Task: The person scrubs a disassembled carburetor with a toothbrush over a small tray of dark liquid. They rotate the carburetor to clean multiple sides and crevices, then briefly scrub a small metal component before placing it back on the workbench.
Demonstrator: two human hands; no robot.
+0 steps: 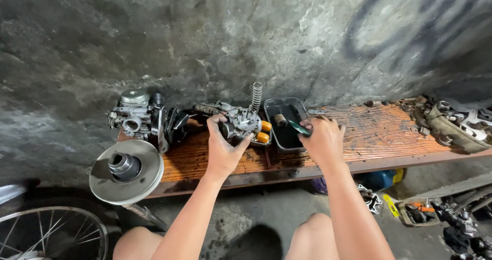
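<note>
Hands: left hand [221, 148] grips carburetor [240, 122]; right hand [323, 139] grips green brush [299, 128] (over black tray [302, 109]).

A rough, stained grey concrete wall [205, 34] rises behind a worn wooden bench [379, 132] over concrete floor [246, 219].
</note>
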